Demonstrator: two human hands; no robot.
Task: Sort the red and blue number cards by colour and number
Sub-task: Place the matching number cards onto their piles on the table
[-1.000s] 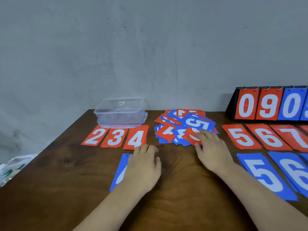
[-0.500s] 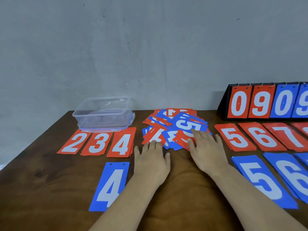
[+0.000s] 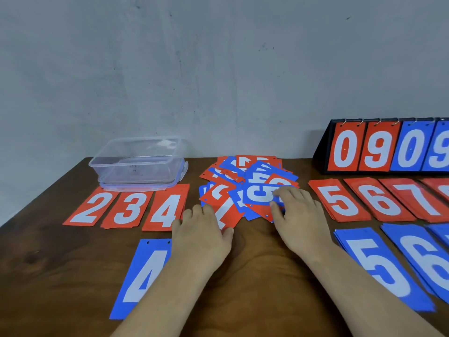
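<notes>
Sorted cards (image 3: 126, 207) lie outside the left hand (image 3: 201, 237) and right hand (image 3: 301, 222). A mixed pile (image 3: 243, 176) remains under their flat fingertips (image 3: 289, 194), which grip nothing.

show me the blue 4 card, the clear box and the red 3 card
blue 4 card (image 3: 155, 261): head view, white digit
clear box (image 3: 138, 171): head view, front wall
red 3 card (image 3: 130, 208): head view, white digit
</notes>
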